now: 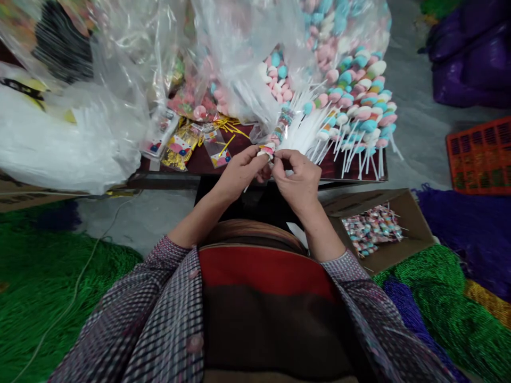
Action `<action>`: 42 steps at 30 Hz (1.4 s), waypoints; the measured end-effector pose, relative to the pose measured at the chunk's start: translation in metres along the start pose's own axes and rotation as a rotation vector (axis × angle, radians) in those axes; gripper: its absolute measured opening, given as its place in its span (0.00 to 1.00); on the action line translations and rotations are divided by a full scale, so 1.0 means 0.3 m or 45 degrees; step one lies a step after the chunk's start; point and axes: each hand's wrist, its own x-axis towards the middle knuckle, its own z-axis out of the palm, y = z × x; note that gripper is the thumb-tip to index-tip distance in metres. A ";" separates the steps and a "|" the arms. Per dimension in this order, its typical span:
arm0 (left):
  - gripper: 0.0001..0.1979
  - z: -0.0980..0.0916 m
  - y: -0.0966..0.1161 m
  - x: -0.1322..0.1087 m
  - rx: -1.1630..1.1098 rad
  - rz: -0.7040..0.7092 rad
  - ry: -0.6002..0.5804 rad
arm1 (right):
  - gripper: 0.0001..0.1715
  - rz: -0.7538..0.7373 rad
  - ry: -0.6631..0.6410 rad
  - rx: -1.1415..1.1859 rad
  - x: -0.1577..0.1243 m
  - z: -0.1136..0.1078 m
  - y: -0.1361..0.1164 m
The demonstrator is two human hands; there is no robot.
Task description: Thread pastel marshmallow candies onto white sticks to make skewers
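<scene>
A candy skewer [283, 123] in a clear printed bag points away from me over the table's front edge, its blue and pink pieces showing through the film. My left hand [244, 169] is closed around the gathered lower end of that bag. Against the same end, the fingertips of my right hand [297, 174] are pinched together; whether a tie is between them is too small to tell. White sticks [305, 133] lie fanned just beyond. Left of my hands are gold twist ties [181, 146] and a flat printed bag [219, 151].
Unwrapped candy skewers [363, 106] are piled at the table's right. Large clear plastic bags [239, 48] of candy crowd the back. A cardboard box [411, 229] of wrapped skewers stands low right, near an orange crate [479, 154]. Green strands [59, 276] cover the floor at left.
</scene>
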 end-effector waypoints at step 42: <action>0.06 0.013 -0.019 0.012 -0.153 -0.156 0.016 | 0.11 0.537 -0.272 0.341 0.016 -0.007 0.018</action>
